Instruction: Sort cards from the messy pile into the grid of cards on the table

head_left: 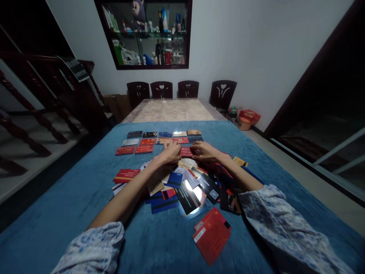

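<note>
Between my two hands is a red card (186, 152), at the near side of the rows of cards. My left hand (171, 152) has its fingers at the card's left edge, and my right hand (202, 151) pinches its right edge. Beyond them lie neat rows of cards, among them a blue card (165, 134) and an orange-red card (147, 141). Under and in front of my wrists spreads a loose heap of mixed cards, with a black card (188, 198) and a blue card (174, 179) on top. Two overlapping red cards (212, 238) lie nearest me.
A blue cloth (76, 190) covers the near part of the table; its bare patterned top (173, 109) shows beyond. Dark chairs (188, 89) stand at the far end. Stair railings are on the left, and an orange bin (244, 123) stands on the floor at right.
</note>
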Demonstrator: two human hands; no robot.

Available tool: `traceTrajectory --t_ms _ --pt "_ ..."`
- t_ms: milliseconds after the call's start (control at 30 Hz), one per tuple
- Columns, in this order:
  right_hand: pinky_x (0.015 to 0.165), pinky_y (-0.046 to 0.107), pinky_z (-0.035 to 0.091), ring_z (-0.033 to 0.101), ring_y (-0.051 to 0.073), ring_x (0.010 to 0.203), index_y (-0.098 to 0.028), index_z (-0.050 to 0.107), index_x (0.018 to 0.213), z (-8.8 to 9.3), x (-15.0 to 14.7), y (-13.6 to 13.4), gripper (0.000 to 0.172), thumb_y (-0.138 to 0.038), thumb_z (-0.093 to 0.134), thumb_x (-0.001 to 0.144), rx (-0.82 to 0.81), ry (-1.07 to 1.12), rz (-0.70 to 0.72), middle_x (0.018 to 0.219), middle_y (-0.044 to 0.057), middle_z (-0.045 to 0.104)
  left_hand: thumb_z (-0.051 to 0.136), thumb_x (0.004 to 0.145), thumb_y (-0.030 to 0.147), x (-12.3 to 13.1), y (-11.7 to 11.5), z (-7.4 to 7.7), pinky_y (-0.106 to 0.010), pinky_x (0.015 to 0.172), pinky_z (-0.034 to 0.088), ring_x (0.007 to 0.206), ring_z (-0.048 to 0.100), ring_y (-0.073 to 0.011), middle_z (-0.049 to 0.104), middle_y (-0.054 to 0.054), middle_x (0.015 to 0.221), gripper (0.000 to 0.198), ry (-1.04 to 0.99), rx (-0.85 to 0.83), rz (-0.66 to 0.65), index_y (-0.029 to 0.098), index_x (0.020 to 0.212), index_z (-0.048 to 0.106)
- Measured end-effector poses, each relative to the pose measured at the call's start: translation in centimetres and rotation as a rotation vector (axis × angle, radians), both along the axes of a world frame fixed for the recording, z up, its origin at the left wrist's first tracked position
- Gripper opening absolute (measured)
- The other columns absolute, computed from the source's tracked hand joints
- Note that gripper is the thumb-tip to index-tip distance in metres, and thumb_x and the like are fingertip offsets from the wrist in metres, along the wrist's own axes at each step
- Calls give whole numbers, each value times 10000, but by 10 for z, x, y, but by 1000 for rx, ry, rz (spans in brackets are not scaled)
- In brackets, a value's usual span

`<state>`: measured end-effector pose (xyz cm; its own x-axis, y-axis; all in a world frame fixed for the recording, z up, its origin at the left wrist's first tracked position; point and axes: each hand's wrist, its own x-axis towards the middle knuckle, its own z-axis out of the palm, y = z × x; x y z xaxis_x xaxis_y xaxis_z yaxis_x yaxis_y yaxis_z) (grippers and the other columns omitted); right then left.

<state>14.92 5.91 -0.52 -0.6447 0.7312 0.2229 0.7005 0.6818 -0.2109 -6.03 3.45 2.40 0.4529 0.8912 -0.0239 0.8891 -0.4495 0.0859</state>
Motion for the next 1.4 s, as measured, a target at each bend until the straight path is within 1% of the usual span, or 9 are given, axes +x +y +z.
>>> traceTrajectory --t_ms 167,300,467,633,767,933,1100,1233,1400 --pt "784 286 437 600 213 908 -156 713 907 10 -19 -3 171 -247 706 762 -10 -10 35 1004 98 650 562 788 147 -18 -5 5 -580 1048 372 1254 448 -354 560 -164 1252 252 8 14 29 173 1033 617" --pt "745 273 423 594 207 877 -161 706 905 16 -37 -4 173 -262 700 765 -25 -13 62 979 86 646 554 806 156 -36 -8 5 -587 1026 388 1288 421 -354 539 -173 1297 289 7 0 58 174 1091 600" --pt "744 286 424 588 212 861 -145 708 921 11 -61 8 206 -282 698 767 1 -25 135 959 98 646 586 798 185 -63 -7 1 -574 1017 394 1277 422 -356 536 -157 1301 300 3 4 100 182 1098 609" --pt "750 278 426 593 205 867 -150 719 929 8 -89 17 211 -276 696 761 15 -28 167 971 93 656 575 806 204 -90 -7 -2 -553 1000 401 1251 446 -353 545 -154 1291 322 23 22 128 183 1125 612" --pt "737 257 417 601 190 850 -137 719 920 11 -112 16 212 -263 718 749 -11 -28 165 959 91 661 570 811 213 -107 -9 1 -523 973 420 1250 451 -358 547 -167 1284 335 54 9 164 163 1139 615" --pt "748 250 413 606 200 900 -131 715 887 17 -137 17 174 -243 719 754 -26 -36 195 973 104 664 576 809 215 -128 -13 8 -499 973 426 1261 453 -364 551 -159 1305 396 43 -4 203 168 1201 610" --pt "773 256 412 608 204 930 -123 715 910 24 -162 19 183 -232 712 762 -10 -47 210 1009 112 675 595 805 230 -153 -7 9 -492 988 433 1259 471 -354 566 -146 1300 396 62 14 236 181 1197 621" --pt "768 244 413 623 194 921 -123 722 942 31 -182 20 186 -226 694 790 -35 -78 194 1028 110 684 607 789 232 -173 -1 10 -476 984 449 1260 476 -350 580 -124 1303 398 63 21 285 200 1185 637" --pt "763 242 426 642 203 933 -122 726 1010 40 -211 24 236 -239 685 809 -13 -132 175 1080 129 689 584 776 199 -198 6 12 -493 982 459 1247 484 -345 584 -116 1306 374 57 19 324 204 1144 655"
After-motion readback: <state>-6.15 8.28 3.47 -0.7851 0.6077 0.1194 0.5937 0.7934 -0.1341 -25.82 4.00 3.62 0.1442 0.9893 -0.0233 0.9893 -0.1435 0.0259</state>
